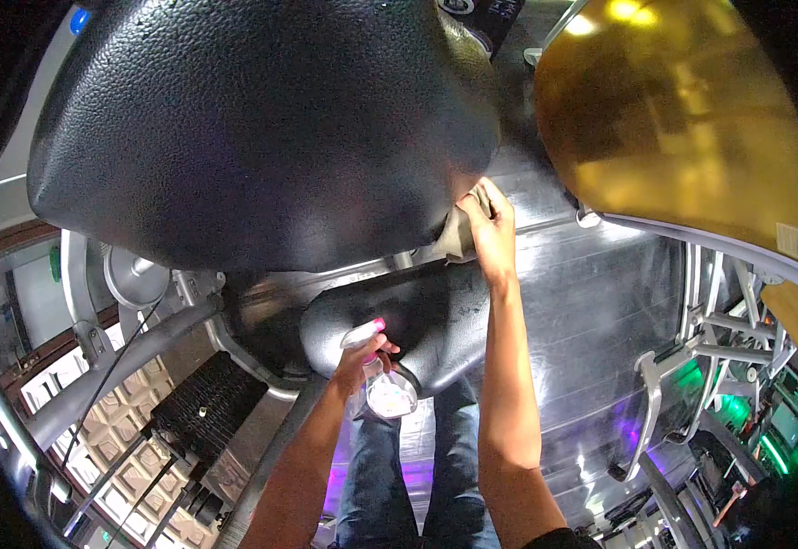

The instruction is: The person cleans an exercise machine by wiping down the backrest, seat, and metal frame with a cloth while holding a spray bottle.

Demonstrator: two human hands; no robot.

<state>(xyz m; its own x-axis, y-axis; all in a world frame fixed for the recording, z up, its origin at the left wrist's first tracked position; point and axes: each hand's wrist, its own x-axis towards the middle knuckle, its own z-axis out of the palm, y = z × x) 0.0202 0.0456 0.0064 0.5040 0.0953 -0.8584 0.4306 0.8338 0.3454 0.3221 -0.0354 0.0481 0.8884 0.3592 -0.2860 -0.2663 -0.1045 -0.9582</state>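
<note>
My left hand (362,360) is wrapped around a clear spray bottle (391,395) with a white and pink nozzle, held low in front of my legs. Farther forward, my right hand (490,224) grips a beige cloth (456,236) at the lower right edge of a large black textured pad (262,128). The cloth looks pressed against the pad's edge, and part of it is hidden by my fingers. Below that pad is a second black padded cushion (444,316), just beyond the bottle.
A shiny yellow panel (673,119) stands at the upper right. Grey metal machine frames (133,352) with a black weight stack (207,407) are on the left. More gym equipment (728,357) stands at the right on the dark floor (573,339).
</note>
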